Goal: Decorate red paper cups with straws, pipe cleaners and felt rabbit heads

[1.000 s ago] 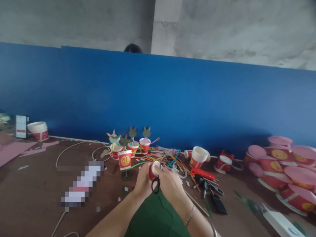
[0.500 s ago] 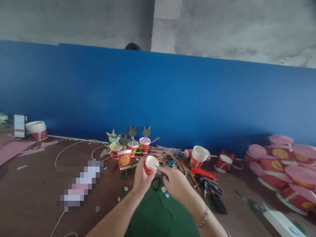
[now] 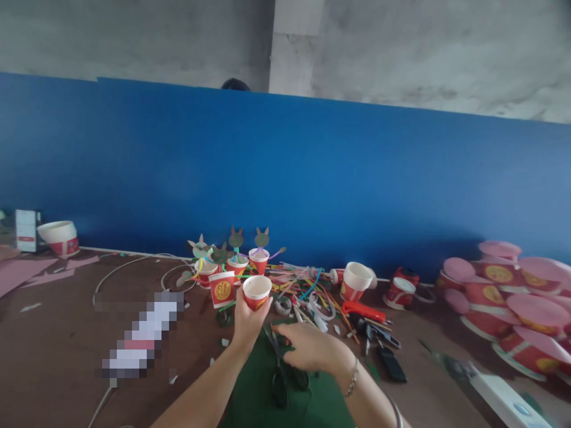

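Note:
My left hand is closed around a red-and-white paper cup, its white mouth upward. My right hand has its fingers curled at a pair of black-handled scissors, low over the green sheet. The scissors' blades point away from me and their loops lie toward me. Just beyond my left hand stand a red cup with a gold emblem and several cups bearing dark, eared paper heads and pipe-cleaner arms.
Behind my hands lies a heap of coloured pipe cleaners. A white-and-red cup, a red tool and keys are to the right. Pink-topped cups crowd the far right. A blue partition stands behind the table.
The scissors have come out of the cup and down toward the green sheet with my right hand. My left hand has moved the cup slightly left and up, away from my right hand.

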`<state>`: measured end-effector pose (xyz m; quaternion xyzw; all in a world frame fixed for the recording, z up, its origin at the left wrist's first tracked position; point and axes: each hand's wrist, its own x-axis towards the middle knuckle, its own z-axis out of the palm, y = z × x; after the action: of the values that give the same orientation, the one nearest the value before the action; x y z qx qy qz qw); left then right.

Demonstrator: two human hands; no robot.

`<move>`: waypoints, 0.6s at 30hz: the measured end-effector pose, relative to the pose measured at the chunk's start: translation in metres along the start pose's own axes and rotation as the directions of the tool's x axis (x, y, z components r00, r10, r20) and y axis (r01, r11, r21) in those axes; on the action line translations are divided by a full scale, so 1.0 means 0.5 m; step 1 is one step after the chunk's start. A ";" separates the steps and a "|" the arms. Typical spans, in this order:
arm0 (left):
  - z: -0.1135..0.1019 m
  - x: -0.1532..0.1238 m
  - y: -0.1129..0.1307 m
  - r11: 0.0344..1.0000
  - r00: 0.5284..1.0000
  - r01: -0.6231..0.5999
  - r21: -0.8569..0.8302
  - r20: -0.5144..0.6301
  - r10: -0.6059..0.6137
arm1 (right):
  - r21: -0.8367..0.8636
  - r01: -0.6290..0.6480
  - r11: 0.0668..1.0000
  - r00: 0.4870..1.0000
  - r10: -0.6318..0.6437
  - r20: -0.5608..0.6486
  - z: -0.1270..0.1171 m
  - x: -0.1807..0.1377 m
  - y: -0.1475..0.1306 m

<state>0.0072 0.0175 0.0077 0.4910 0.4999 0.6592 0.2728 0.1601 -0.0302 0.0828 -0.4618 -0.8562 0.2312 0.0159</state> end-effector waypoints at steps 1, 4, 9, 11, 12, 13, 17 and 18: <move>-0.001 0.001 0.000 1.000 1.000 0.013 -0.006 -0.011 -0.014 | 0.045 0.018 0.999 0.999 -0.019 0.030 -0.009 -0.002 0.006; -0.003 0.004 -0.005 0.997 0.997 0.065 -0.038 -0.031 -0.066 | 0.104 -0.018 0.994 0.999 0.021 -0.029 -0.042 -0.011 0.034; -0.001 0.009 -0.016 0.964 0.985 0.174 -0.203 0.035 -0.170 | -0.275 -0.544 0.793 0.838 0.497 -0.224 -0.048 -0.009 0.078; 0.000 0.011 -0.019 0.951 0.979 0.203 -0.232 0.052 -0.196 | -0.305 -0.567 0.765 0.824 0.531 -0.199 -0.034 -0.002 0.086; 0.000 0.011 -0.020 0.949 0.978 0.209 -0.236 0.054 -0.202 | -0.306 -0.567 0.765 0.824 0.534 -0.191 -0.027 0.002 0.087; 0.000 0.011 -0.021 0.948 0.977 0.213 -0.237 0.053 -0.207 | -0.310 -0.570 0.761 0.821 0.539 -0.188 -0.020 0.006 0.088; -0.001 0.011 -0.022 0.940 0.973 0.231 -0.252 0.056 -0.224 | -0.318 -0.588 0.744 0.808 0.557 -0.191 -0.008 0.015 0.085; -0.001 0.010 -0.021 0.936 0.972 0.235 -0.262 0.067 -0.225 | -0.318 -0.592 0.741 0.805 0.562 -0.189 -0.008 0.015 0.084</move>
<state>0.0036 0.0255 -0.0003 0.3993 0.4550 0.6755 0.4210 0.1899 -0.0029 0.0678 -0.7076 -0.6970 0.0441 -0.1070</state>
